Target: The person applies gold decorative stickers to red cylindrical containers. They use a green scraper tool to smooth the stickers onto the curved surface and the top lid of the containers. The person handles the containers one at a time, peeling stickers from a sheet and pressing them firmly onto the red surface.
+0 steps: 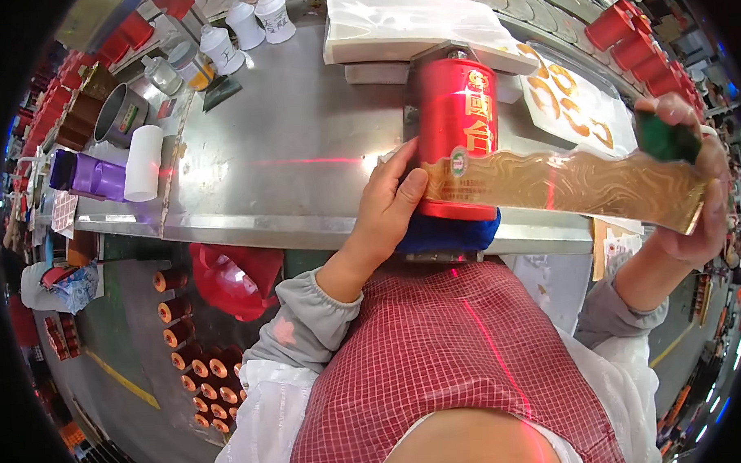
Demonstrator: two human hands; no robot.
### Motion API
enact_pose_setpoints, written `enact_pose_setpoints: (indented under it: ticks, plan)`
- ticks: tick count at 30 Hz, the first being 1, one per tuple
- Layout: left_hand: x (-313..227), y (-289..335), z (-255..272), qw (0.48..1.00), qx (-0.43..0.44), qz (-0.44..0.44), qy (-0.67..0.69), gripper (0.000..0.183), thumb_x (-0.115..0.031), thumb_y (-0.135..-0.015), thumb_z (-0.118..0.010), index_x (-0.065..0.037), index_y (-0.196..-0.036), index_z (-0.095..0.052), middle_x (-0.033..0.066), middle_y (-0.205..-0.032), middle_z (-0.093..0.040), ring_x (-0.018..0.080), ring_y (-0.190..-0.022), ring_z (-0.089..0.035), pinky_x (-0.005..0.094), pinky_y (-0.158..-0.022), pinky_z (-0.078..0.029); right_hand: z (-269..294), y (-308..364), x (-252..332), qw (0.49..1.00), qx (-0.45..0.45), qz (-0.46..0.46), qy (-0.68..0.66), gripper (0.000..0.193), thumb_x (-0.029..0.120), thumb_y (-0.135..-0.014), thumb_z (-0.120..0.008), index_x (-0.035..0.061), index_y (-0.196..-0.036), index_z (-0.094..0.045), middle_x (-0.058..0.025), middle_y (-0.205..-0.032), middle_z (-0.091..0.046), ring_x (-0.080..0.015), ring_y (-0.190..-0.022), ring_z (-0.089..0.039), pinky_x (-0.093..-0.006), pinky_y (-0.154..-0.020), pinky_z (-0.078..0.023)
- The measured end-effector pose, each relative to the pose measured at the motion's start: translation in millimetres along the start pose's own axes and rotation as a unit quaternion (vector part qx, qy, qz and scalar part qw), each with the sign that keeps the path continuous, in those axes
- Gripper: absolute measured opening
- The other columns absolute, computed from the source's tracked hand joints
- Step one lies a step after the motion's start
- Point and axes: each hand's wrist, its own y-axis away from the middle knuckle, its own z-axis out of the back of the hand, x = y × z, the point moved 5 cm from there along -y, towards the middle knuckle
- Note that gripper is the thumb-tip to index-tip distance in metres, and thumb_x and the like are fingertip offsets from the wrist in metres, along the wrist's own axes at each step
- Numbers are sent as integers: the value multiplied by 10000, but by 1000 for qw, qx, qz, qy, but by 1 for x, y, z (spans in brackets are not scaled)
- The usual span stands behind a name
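A glossy red cylindrical bottle (444, 106) lies in a dark holder with a blue pad (448, 233) at its near end. My left hand (390, 194) grips the bottle's left side, its thumb beside the start of a gold wavy-edged label (565, 184). The label's left end lies against the bottle's lower part; the rest stretches off to the right. My right hand (696, 196) holds the label's far end between thumb and fingers. A dark green piece (667, 137), its kind unclear, is also at those fingers. A red laser line crosses bottle and label.
A stack of clear-wrapped sheets (420, 21) lies behind the bottle, with a sheet of gold stickers (566, 98) to the right. White squeeze bottles (249, 25), a grey cup (122, 115) and a white roll (144, 163) stand left. Below is a red bag (235, 279).
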Motion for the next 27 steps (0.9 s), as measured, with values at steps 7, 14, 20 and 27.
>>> enact_pose_setpoints:
  ticks: [7,14,20,27]
  plan:
    - [-2,-2,-1,1000,21,11,-1,569,-366,-996,-475,50,-1381,-416,201,-1344,-499,281,-1273,-453,362,-1072,-324,28,102,-52,939,-254,-225,62,188,135,-878,-544,50,-722,-482,-251,-1230,-538,-265,-1142,-516,-372,-1014,-356]
    - [-15,1,-5,997,35,57,40,594,-368,-1008,-455,50,-1419,-362,156,-1396,-453,227,-1298,-421,339,-1091,-299,30,145,-115,882,-161,-320,306,111,76,-854,-618,-11,-794,-585,-141,-1120,-604,-225,-1034,-558,-322,-892,-424]
    - [-18,1,-4,997,42,69,15,625,-377,-1009,-451,66,-1432,-325,150,-1411,-437,214,-1323,-390,327,-1100,-285,13,142,-139,854,-110,-277,427,95,79,-825,-651,1,-830,-597,-142,-1126,-592,-327,-1067,-528,-392,-914,-429]
    - [-13,2,-3,996,51,66,23,650,-396,-1007,-452,80,-1429,-315,156,-1416,-430,212,-1325,-388,328,-1103,-282,7,138,-145,856,-109,-252,439,101,83,-827,-655,-2,-840,-602,-152,-1125,-588,-337,-1074,-516,-400,-922,-427]
